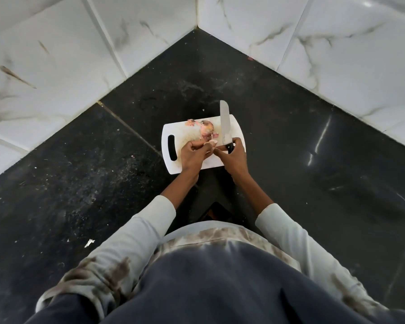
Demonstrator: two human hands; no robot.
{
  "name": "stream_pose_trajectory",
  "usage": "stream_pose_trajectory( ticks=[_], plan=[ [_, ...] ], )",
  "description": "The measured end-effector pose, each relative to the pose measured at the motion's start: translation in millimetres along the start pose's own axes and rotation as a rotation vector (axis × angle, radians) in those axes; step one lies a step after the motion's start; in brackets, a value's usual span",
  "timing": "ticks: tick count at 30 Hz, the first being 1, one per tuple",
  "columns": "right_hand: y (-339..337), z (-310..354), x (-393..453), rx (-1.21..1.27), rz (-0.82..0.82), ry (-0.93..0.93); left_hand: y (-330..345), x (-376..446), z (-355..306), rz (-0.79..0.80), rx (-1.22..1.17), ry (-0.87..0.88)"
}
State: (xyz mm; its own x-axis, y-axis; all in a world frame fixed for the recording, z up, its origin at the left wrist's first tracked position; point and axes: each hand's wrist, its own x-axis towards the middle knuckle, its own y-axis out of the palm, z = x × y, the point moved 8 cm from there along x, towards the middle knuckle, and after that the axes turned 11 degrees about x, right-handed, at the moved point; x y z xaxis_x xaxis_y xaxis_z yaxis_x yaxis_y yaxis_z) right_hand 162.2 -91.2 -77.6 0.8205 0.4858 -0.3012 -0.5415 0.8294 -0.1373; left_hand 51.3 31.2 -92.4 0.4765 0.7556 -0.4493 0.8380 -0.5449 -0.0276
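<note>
Pale clove point(211, 143) pinched in left grip point(194, 155); right grip point(234, 157) clenched round knife point(225, 127) handle, just beside.

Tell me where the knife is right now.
Head view: the knife is gripped by its black handle in the right hand, over the right side of the cutting board, blade pointing away from the person, just right of the garlic.

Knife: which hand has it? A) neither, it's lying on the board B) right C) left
B: the right hand grips the knife by its black handle, blade pointing away over the cutting board; the left hand pinches a small pale piece.
</note>
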Motion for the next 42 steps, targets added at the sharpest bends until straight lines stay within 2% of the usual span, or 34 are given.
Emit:
stream_pose_trajectory(
  ticks=[3, 14, 18, 21, 24, 33, 37, 42],
  plan=[
    [9.2, 5.3, 1.9, -0.030, 0.019, -0.007, -12.6, 4.3, 2.0, -0.037, 0.105, 0.016],
    [13.9, 6.8, 10.5, -0.032, 0.071, -0.026, -15.7, 6.9, 3.0, -0.006, 0.196, -0.013],
    [14.3, -0.9, 14.9, 0.093, 0.092, 0.109, -31.2, 8.5, -16.9, -0.139, 0.430, 0.145],
    [15.5, -8.1, 16.9, 0.158, 0.124, 0.204, -21.4, 10.1, -34.8, 0.019, 0.614, 0.373],
    [16.3, -10.2, 17.4, 0.202, 0.136, 0.226, -11.9, 8.3, -38.9, 0.139, 0.741, 0.461],
    [15.0, -16.6, 20.9, 0.208, 0.089, 0.250, -10.9, 15.4, -38.2, 0.095, 0.819, 0.383],
    [13.5, -22.0, 22.3, 0.256, 0.074, 0.269, -8.4, 11.1, -44.9, 0.056, 0.931, 0.469],
    [11.2, -22.2, 23.7, 0.299, 0.059, 0.264, -3.6, 10.1, -48.0, 0.042, 1.046, 0.490]
  ],
)
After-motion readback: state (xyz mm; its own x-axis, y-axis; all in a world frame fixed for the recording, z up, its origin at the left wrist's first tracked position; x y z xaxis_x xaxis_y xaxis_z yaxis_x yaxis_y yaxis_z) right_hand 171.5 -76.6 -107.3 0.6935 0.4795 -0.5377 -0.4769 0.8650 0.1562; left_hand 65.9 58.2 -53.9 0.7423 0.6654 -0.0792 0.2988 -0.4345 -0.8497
